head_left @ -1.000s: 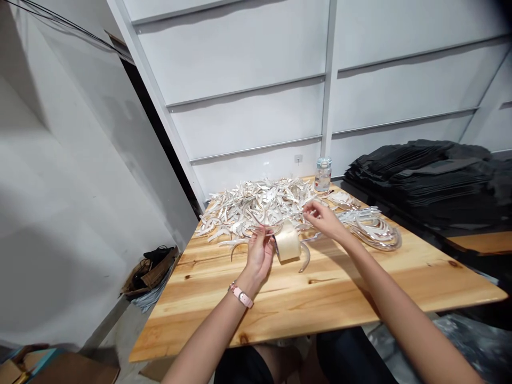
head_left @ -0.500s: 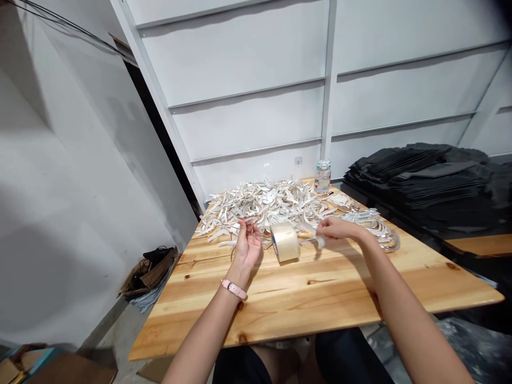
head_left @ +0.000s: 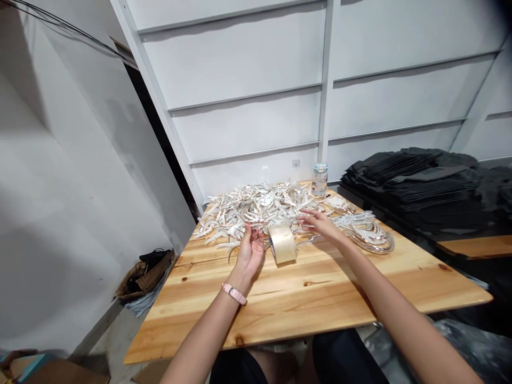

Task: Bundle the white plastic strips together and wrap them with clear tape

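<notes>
1. The wooden table (head_left: 320,298) carried everything, and both forearms reached out over it from the near edge.
2. A heap of pale curved strips (head_left: 260,205) lay spread just beyond the fingers of both hands, with a looser coil of clear strips (head_left: 370,232) to the right of the right hand.
3. A roll of clear tape (head_left: 283,244) stood on edge between the two hands, near both.
4. The left hand (head_left: 250,250) was raised, palm up, fingers curled; it seemed to pinch a thin strip end, though the view was too fine to be sure.
5. The right hand (head_left: 322,224) hovered flat, fingers spread and gripping nothing, above the strips.
6. The step looked like picking a strip from the heap; the next move would call for a light pinch on one piece.
</notes>
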### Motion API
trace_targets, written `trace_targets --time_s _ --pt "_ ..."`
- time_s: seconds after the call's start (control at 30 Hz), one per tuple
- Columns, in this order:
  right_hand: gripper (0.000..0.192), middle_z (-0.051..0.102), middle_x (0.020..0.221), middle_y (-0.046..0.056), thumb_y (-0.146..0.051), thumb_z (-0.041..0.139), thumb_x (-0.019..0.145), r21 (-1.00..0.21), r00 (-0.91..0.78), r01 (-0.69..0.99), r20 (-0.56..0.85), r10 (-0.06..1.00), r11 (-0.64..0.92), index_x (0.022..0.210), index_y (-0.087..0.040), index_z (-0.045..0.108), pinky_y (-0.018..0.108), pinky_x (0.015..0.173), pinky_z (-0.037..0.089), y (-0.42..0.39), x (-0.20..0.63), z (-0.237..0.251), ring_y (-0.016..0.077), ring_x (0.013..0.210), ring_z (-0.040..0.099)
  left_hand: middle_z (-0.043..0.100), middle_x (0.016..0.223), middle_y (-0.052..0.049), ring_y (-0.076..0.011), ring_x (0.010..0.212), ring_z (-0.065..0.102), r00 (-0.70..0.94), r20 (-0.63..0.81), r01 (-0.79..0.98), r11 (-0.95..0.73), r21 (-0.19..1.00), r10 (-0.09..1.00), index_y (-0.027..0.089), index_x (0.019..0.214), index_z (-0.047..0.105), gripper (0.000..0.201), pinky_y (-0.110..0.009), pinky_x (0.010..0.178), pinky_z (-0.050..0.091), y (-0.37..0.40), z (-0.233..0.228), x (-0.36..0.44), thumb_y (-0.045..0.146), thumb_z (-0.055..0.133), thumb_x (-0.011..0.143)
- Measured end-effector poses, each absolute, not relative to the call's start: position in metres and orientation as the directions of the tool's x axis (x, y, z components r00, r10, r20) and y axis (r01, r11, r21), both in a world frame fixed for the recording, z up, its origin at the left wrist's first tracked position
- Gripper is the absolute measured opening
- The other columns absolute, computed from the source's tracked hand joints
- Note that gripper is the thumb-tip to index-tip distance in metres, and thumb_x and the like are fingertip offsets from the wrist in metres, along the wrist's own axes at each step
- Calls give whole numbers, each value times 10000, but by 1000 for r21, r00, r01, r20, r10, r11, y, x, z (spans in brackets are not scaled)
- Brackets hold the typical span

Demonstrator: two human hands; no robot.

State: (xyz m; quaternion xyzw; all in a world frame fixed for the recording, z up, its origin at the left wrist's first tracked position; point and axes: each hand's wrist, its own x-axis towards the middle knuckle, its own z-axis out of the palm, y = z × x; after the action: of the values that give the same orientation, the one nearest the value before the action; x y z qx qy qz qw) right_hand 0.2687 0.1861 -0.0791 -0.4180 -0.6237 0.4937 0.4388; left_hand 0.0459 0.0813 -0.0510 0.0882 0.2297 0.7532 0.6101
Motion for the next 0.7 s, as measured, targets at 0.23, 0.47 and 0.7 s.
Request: trace_targets --time_s 0.23,0.47,0.7 --pt "85 674 606 31 -152 615 741 -878 -417 340 180 891 336 686 -138 678 336 694 542 188 260 -101 165 602 633 665 658 13 -67 562 637 -222 -117 -893 -154 424 968 144 770 625 221 -165 606 554 81 -52 47 161 502 953" --pt "450 604 1333 108 -144 558 701 -740 -424 405 368 828 537 1120 -205 710 504 1118 309 186 246 -114 319 1307 470 657 653 20 -64 552 628 -218 -113 -894 -152 422 969 145 764 621 226 -163 600 551 80 -52 48 160 500 955" --pt "653 471 1451 104 -161 507 737 -642 -281 461 550 787 613 1389 -188 484 476 1157 244 186 247 -113 284 1401 323 653 655 29 -58 535 615 -221 -123 -894 -150 422 968 151 785 634 191 -163 602 544 79 -52 48 155 527 943"
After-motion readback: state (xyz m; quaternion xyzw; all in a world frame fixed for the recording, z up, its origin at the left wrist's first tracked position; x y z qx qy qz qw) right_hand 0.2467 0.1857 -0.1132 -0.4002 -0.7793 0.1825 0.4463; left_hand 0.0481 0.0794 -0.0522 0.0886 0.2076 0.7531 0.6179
